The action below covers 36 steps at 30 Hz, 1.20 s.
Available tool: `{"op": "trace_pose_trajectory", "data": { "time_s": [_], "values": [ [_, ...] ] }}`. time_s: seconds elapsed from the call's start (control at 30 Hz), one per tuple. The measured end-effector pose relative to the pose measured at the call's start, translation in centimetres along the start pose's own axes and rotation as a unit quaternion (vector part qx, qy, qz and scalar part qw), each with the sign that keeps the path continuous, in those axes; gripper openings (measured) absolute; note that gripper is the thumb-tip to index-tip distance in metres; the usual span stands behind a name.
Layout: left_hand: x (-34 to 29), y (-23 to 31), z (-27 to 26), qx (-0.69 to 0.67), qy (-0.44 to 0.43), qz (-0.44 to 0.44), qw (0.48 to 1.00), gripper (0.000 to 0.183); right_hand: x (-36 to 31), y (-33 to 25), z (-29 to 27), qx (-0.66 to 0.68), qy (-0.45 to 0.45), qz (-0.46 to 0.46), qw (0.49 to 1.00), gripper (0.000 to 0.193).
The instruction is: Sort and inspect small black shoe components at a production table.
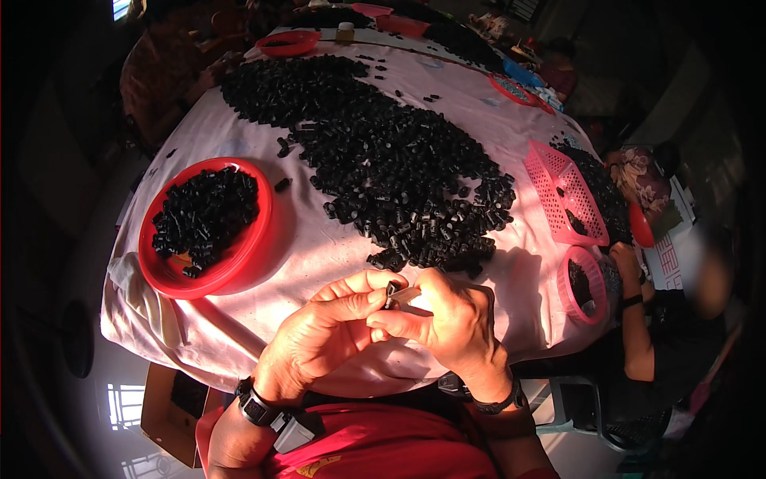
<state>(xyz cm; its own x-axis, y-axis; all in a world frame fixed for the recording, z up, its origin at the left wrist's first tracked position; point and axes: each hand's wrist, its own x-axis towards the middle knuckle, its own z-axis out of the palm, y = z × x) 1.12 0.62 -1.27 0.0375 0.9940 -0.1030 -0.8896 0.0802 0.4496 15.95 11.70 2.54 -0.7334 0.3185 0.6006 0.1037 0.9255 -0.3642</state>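
Nearest, both hands meet over the table's [519,319] cloth-covered front edge, in strong light, which likely helps with such small work. The left hand [327,331] has its fingers pinched on a small black piece [392,289], standing it up from the fingertips, probably so its end stays reachable. The right hand [459,319] grips a thin pale strip [408,296] between thumb and bent forefinger, against or just beside the piece; what it is cannot be told. Just beyond lies the near end of a long black heap [399,176], seemingly left loose there for easy picking. The red basin [148,247] of similar pieces stands left, apart from the heap, presumably to keep the two lots unmixed. To the right, a pink basket [550,191] sits near a co-worker's hand [626,259]; farther off rests another red basin [299,49].
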Motion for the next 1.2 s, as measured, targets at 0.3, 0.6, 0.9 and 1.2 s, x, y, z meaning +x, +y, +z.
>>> {"op": "trace_pose_trajectory", "data": {
  "time_s": [0.3, 0.6, 0.9, 1.2],
  "values": [
    [-0.1, 0.1, 0.3, 0.006, 0.0, -0.003, 1.0, 0.022, -0.1, 0.0, 0.3, -0.005, 0.011, 0.013, 1.0, 0.041],
    [0.3, -0.1, 0.0, 0.006, -0.023, 0.026, 0.999, 0.023, -0.5, -0.3, 0.7, 0.234, 0.022, 0.097, 0.967, 0.02],
    [0.2, -0.1, 0.0, 0.006, -0.007, 0.014, 1.0, 0.025, -0.7, 0.2, 0.2, 0.262, 0.007, 0.101, 0.96, 0.014],
    [0.0, 0.2, 0.1, 0.046, -0.003, 0.009, 0.999, 0.021, -0.6, 0.1, -0.5, 0.289, -0.036, 0.101, 0.951, 0.025]
  ]
}}
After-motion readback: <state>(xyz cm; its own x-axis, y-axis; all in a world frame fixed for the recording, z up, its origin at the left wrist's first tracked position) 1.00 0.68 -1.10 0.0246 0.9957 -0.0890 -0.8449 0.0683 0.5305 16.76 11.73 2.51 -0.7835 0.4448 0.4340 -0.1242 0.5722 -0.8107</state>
